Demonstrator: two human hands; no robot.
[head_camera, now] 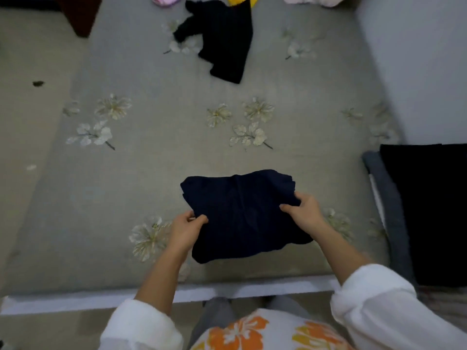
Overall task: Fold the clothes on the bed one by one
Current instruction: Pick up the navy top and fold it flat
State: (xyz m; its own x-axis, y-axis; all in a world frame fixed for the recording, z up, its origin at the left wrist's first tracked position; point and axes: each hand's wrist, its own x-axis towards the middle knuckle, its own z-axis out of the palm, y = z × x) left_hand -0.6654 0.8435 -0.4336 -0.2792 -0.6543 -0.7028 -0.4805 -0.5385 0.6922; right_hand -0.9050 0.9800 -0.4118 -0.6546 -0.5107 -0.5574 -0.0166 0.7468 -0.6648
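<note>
Near the bed's (151, 173) front edge lies a folded navy garment (240, 213); the left hand (185, 229) pinches its left side and the right hand (304, 210) grips its right side. Toward the far edge sprawls an unfolded black garment (225, 39), with pink (165, 0) and yellow clothes (240, 0) beyond it

A folded garment (240, 215) is held at the near edge of the bed (156, 173). A second garment (223, 41) is spread well behind it, and a pile (427, 210) is set to its right.
</note>
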